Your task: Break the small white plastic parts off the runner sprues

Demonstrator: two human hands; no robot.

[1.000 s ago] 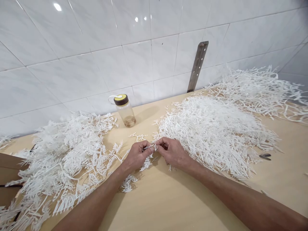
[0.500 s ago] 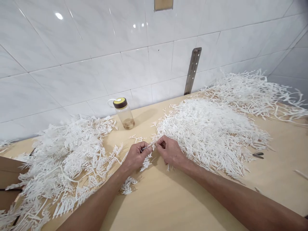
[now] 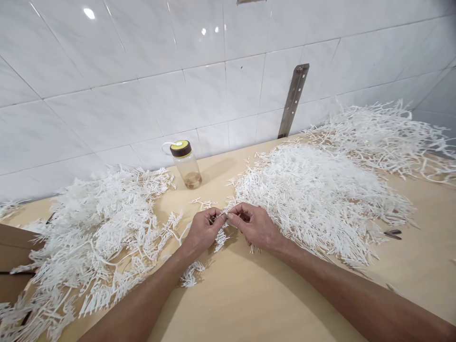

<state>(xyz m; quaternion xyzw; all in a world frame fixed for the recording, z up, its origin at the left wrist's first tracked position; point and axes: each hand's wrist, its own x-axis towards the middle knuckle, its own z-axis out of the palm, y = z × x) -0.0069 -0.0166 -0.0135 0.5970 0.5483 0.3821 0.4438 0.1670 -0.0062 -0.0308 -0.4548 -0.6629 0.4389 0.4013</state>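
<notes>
Between my two hands is a small white branched plastic sprig, its lower fringe hanging under the fingers. My left hand pinches it between thumb and forefinger. My right hand is closed in a pinch at the same spot, its fingertips meeting the left ones; short white tips poke out below its fingers. To the right spreads a dense heap of short white strands. A tangled pile of white branched pieces lies to the left. One loose sprig rests beside my left wrist.
A clear bottle with a dark and yellow lid stands behind my hands. Longer white strands are piled at the back right. A small dark tool lies right of the heap. A perforated metal strip leans against the tiled wall. A cardboard box is at the left.
My right hand has moved left, so its fingertips now meet the left hand's at the sprig. The camera view has shifted slightly. The piles look the same.
</notes>
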